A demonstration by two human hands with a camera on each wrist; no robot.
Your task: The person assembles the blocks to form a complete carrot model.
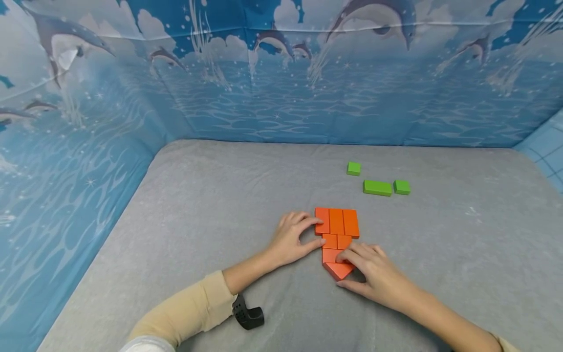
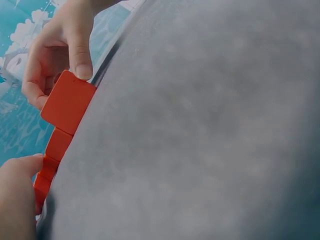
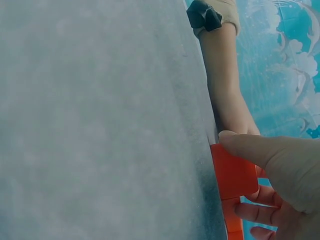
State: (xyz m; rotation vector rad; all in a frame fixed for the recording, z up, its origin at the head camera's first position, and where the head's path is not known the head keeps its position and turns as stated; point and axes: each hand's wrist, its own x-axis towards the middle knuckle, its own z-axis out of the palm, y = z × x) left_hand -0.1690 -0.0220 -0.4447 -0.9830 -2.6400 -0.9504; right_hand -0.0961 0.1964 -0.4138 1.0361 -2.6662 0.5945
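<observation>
Orange blocks lie fitted together on the grey cloth. Three upright rectangular blocks (image 1: 336,222) form the far row, with smaller orange blocks (image 1: 330,241) below them, then a crosswise orange block (image 1: 330,255). A triangular orange block (image 1: 338,270) points toward the person at the near end. My right hand (image 1: 380,278) pinches this triangular block, thumb at its near edge and fingers over its far right side, hiding part of it. With thumb and index fingertips, my left hand (image 1: 292,239) touches the left side of the far row and the smaller blocks.
Beyond the orange blocks lie a long green block (image 1: 377,187) and two small green blocks, one at its right (image 1: 402,187) and one farther back (image 1: 354,168). A black strap mount (image 1: 248,313) sits by the left sleeve. Dolphin-print curtains (image 1: 281,98) border the grey surface.
</observation>
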